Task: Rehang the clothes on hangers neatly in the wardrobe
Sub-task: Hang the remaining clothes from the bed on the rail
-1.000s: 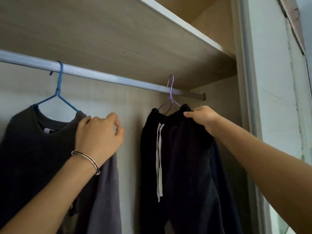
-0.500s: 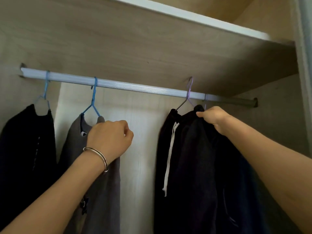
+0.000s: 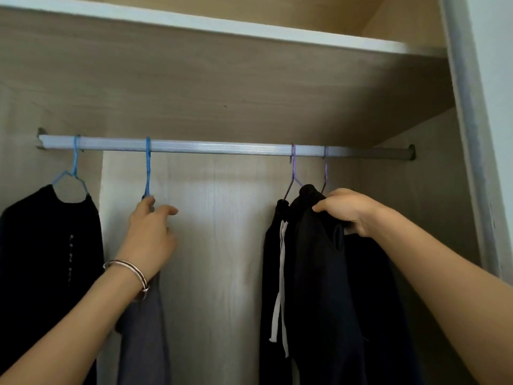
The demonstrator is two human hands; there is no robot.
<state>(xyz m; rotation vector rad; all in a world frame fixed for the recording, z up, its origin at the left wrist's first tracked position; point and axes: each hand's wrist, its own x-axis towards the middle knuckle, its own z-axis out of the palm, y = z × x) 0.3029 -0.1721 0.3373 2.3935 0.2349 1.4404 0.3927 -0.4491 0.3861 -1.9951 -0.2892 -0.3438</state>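
Both hands seem busy spacing: left hand (image 3: 151,234) slack by the blue hanger (image 3: 148,173), right hand (image 3: 352,215) pinching a black garment (image 3: 313,245) that probably needs squaring next.

Your rail (image 3: 222,148) is ribbed metal, a dull silver. The shelf (image 3: 222,79) above and the back panel (image 3: 222,232) are pale wood-grain board — matt, smooth, and the shelf has a white front edge. The blue hangers (image 3: 148,168) and purple hangers (image 3: 293,170) look like thin coated wire. The top (image 3: 41,245), the grey garment (image 3: 144,343) and the trousers (image 3: 319,287) are soft matt cloth; the drawstring (image 3: 282,259) is flat white tape. Your bangle (image 3: 127,264) is polished metal — it glints.
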